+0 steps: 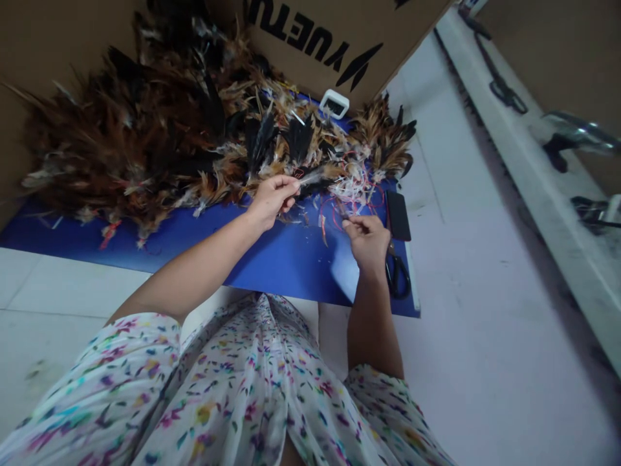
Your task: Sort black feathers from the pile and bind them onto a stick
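My left hand (274,199) is closed, pinching the pale quill end of a brown-grey feather (320,173) that points right. To its right, my right hand (367,238) is also closed, with thumb and fingertips pressed together. A thin brownish wisp shows at those fingertips, too blurred to name. Just beyond the right hand lies a tangle of red thread and white scraps (356,184). Behind my left hand spreads a large heap of brown and black feathers (160,129). Black-handled scissors (398,277) rest beside my right wrist.
A blue board (281,259) carries the feathers. Near its right edge lies a black phone-like slab (398,215). A small white-framed device (334,103) stands before a printed cardboard box (339,39). More feathers (385,139) are bunched at the right. A pale ledge (528,142) runs along the far right.
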Motion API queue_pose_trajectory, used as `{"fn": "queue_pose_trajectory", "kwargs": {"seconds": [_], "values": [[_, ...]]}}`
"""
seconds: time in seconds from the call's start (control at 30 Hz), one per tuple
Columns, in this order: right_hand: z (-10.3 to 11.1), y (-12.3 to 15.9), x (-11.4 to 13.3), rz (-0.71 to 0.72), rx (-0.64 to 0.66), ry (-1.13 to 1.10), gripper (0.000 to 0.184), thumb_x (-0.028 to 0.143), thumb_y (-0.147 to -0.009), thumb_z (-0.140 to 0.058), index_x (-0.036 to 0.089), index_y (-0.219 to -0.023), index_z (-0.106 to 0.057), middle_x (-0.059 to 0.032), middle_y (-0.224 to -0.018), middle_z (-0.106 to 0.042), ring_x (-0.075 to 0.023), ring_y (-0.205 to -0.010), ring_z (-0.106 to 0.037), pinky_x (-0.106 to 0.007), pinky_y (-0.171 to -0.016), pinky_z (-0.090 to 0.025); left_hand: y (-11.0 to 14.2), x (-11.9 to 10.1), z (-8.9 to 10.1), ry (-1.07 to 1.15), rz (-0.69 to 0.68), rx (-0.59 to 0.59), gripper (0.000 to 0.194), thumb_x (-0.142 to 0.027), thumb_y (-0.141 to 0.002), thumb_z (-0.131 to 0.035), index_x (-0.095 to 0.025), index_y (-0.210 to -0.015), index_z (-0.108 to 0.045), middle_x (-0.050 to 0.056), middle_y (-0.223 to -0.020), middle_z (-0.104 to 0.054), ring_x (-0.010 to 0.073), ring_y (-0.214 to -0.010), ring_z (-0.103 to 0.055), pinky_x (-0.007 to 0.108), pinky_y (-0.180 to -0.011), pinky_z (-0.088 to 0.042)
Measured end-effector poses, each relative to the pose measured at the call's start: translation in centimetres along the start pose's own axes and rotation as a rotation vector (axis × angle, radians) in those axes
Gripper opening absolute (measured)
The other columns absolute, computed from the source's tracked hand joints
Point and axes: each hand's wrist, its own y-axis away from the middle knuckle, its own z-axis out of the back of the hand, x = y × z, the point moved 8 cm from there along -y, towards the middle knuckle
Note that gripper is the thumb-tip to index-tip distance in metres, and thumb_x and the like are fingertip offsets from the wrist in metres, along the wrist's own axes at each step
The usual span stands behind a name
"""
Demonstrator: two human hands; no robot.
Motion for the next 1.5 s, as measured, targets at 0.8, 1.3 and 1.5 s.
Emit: {"fn": "queue_pose_trajectory", "kwargs": {"seconds": [0.8,1.3,1.5], "values": [[-7.4,-2.1,4.6,-0.201,0.276,-0.786,0.018,0.032,-0.065,-0.075,0.019,-0.066,-0.061,0.0029,-0.061,-0.063,-0.0103,-0.054,-0.056,-0.024,-0.052,-0.044,0.7,2.2,-1.7,-0.019,0.079,0.197,0.026,-0.024,-0.069,-0.083,-0.013,-0.076,-0.060,-0.004,-0.064,-0.059,0.0014,-0.044,-0.044,0.015,-0.039,-0.028],[-7.8,-1.2,4.3,-0.149,0.326,-0.799,0.026,0.040,-0.068,-0.079,0.019,-0.069,-0.063,0.0016,-0.062,-0.063,-0.0109,-0.056,-0.053,-0.027,-0.056,-0.044,0.9,2.3,-1.7,-0.164,0.062,0.237,0.037,-0.040,-0.059,-0.087,-0.012,-0.071,-0.065,-0.002,-0.061,-0.060,0.0027,-0.045,-0.044,0.016,-0.041,-0.028],[-7.9,-1.1,4.2,-0.165,0.337,-0.808,0.028,0.042,-0.067,-0.080,0.020,-0.070,-0.063,0.0016,-0.063,-0.063,-0.0107,-0.056,-0.053,-0.027,-0.056,-0.044,1.0,2.2,-1.8,-0.208,0.058,0.227,0.038,-0.040,-0.059,-0.087,-0.012,-0.072,-0.065,-0.001,-0.062,-0.062,0.0029,-0.047,-0.045,0.017,-0.042,-0.029]]}}
